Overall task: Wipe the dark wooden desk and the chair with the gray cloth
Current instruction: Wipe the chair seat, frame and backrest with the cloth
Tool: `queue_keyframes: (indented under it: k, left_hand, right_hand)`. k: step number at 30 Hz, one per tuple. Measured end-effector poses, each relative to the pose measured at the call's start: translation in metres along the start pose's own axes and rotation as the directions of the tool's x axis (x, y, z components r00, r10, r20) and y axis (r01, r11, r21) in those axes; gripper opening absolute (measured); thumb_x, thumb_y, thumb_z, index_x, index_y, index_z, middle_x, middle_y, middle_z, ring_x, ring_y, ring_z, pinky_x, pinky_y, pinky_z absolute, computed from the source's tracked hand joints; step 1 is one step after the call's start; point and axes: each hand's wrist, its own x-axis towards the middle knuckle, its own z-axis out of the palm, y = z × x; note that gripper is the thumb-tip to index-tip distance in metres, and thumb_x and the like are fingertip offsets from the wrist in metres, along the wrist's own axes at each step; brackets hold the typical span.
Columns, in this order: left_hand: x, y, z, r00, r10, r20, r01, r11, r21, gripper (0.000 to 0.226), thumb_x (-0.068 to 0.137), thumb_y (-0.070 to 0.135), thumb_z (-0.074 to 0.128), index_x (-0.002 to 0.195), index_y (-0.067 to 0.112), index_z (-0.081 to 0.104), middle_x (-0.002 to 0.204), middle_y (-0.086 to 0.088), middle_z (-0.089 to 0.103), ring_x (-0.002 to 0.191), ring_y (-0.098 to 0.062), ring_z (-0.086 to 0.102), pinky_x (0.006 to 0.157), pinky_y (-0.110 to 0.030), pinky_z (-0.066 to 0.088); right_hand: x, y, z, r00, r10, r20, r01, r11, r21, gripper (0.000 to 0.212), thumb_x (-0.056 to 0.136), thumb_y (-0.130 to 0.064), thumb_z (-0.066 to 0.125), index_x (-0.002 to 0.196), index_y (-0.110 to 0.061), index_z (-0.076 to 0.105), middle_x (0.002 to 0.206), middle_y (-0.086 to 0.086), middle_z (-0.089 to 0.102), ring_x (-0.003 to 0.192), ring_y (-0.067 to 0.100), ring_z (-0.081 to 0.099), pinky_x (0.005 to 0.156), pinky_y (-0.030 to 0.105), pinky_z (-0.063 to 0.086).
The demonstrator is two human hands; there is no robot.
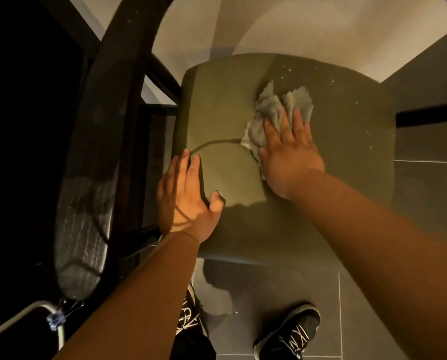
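Observation:
The chair's olive-green seat cushion point(230, 113) fills the middle of the head view, seen from above. A crumpled gray cloth point(277, 110) lies on its right half. My right hand point(287, 154) presses flat on the cloth with straight fingers. My left hand point(184, 196) rests flat on the near left part of the seat, fingers spread. Pale specks dot the cushion's far right. The chair's dark curved backrest point(105, 126) runs down the left. The desk is not in view.
Dark grey floor tiles point(425, 203) lie right of and below the chair, with a white wall at the top. My two black shoes point(290, 331) stand on the tiles below the seat. A dark bar point(430, 114) juts out at the right edge.

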Motion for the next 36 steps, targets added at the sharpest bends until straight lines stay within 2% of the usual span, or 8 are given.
queue_keyframes:
  k: [4, 8, 13, 16, 19, 25, 31, 36]
  left_hand:
    - [-0.001, 0.0, -0.002, 1.0, -0.004, 0.017, 0.004, 1.0, 0.011, 0.084, 0.085, 0.044, 0.063, 0.16, 0.018, 0.036, 0.172, -0.001, 0.026, 0.159, -0.023, 0.02, 0.126, -0.052, 0.024]
    - [-0.001, 0.007, -0.008, 0.999, 0.015, 0.037, -0.019, 0.995, 0.095, 0.079, 0.083, 0.042, 0.061, 0.153, 0.013, 0.042, 0.166, -0.01, 0.034, 0.156, -0.029, 0.028, 0.128, -0.055, 0.018]
    - [0.033, 0.029, -0.023, 0.998, 0.054, -0.019, -0.05, 0.983, 0.175, 0.049, 0.086, 0.043, 0.059, 0.124, 0.013, 0.061, 0.136, -0.016, 0.054, 0.134, -0.035, 0.047, 0.126, -0.059, 0.017]
    - [0.078, 0.053, -0.021, 0.987, 0.154, 0.046, -0.159, 0.977, 0.144, 0.06, 0.089, 0.045, 0.055, 0.143, 0.017, 0.053, 0.155, -0.016, 0.042, 0.145, -0.035, 0.035, 0.128, -0.053, 0.015]
    - [0.107, 0.068, -0.005, 0.969, 0.194, 0.152, -0.215, 0.968, 0.133, 0.073, 0.093, 0.048, 0.049, 0.16, 0.024, 0.032, 0.173, -0.011, 0.017, 0.159, -0.031, 0.013, 0.13, -0.051, 0.007]
    - [0.108, 0.065, 0.01, 0.977, 0.212, 0.032, -0.214, 0.962, 0.171, 0.072, 0.093, 0.048, 0.047, 0.16, 0.026, 0.036, 0.173, -0.008, 0.02, 0.16, -0.028, 0.014, 0.13, -0.051, 0.008]
    - [0.11, 0.065, 0.01, 0.977, 0.21, 0.034, -0.213, 0.969, 0.125, 0.073, 0.091, 0.049, 0.049, 0.159, 0.026, 0.038, 0.173, -0.008, 0.021, 0.16, -0.028, 0.013, 0.131, -0.05, 0.007]
    - [0.113, 0.065, 0.01, 0.98, 0.182, 0.076, -0.19, 0.973, 0.128, 0.075, 0.088, 0.05, 0.049, 0.158, 0.028, 0.037, 0.174, -0.006, 0.018, 0.161, -0.026, 0.009, 0.131, -0.05, 0.006]
  right_hand:
    - [-0.056, -0.026, 0.027, 0.997, -0.064, 0.032, 0.061, 0.994, 0.087, 0.067, 0.105, -0.041, 0.007, 0.168, -0.02, -0.004, 0.172, 0.015, -0.022, 0.155, 0.039, -0.028, 0.129, 0.049, -0.011]
    - [-0.106, -0.031, 0.035, 0.972, -0.166, 0.164, 0.146, 0.981, 0.129, 0.064, 0.111, -0.039, 0.019, 0.168, -0.02, -0.003, 0.163, 0.011, -0.039, 0.147, 0.027, -0.041, 0.117, 0.035, -0.026]
    - [-0.027, -0.007, -0.001, 0.993, 0.031, 0.115, -0.035, 0.999, 0.03, 0.075, 0.109, -0.053, 0.018, 0.166, -0.012, -0.01, 0.168, 0.026, -0.025, 0.156, 0.044, -0.024, 0.128, 0.053, -0.011]
    - [0.01, 0.004, -0.015, 0.986, 0.137, 0.1, -0.143, 0.988, 0.052, 0.082, 0.106, -0.059, 0.017, 0.164, -0.012, -0.018, 0.167, 0.028, -0.026, 0.153, 0.047, -0.028, 0.126, 0.058, -0.013]
    - [-0.007, 0.001, -0.002, 0.996, 0.073, 0.048, -0.078, 0.99, 0.115, 0.077, 0.108, -0.053, 0.018, 0.165, -0.012, -0.012, 0.168, 0.026, -0.026, 0.155, 0.045, -0.026, 0.128, 0.056, -0.01]
    - [-0.048, 0.008, 0.015, 0.987, 0.076, 0.143, -0.091, 0.99, 0.103, 0.074, 0.11, -0.051, 0.019, 0.165, -0.013, -0.014, 0.167, 0.026, -0.029, 0.155, 0.043, -0.028, 0.128, 0.053, -0.011]
    - [0.015, 0.024, -0.009, 0.971, 0.238, 0.023, -0.239, 0.962, 0.129, 0.089, 0.101, -0.069, 0.016, 0.163, -0.015, -0.019, 0.164, 0.03, -0.031, 0.152, 0.05, -0.029, 0.126, 0.059, -0.012]
    - [-0.023, 0.028, 0.016, 0.993, 0.118, -0.003, -0.115, 0.974, 0.194, 0.075, 0.107, -0.055, 0.014, 0.167, -0.014, -0.002, 0.171, 0.023, -0.017, 0.157, 0.037, -0.024, 0.129, 0.05, -0.009]
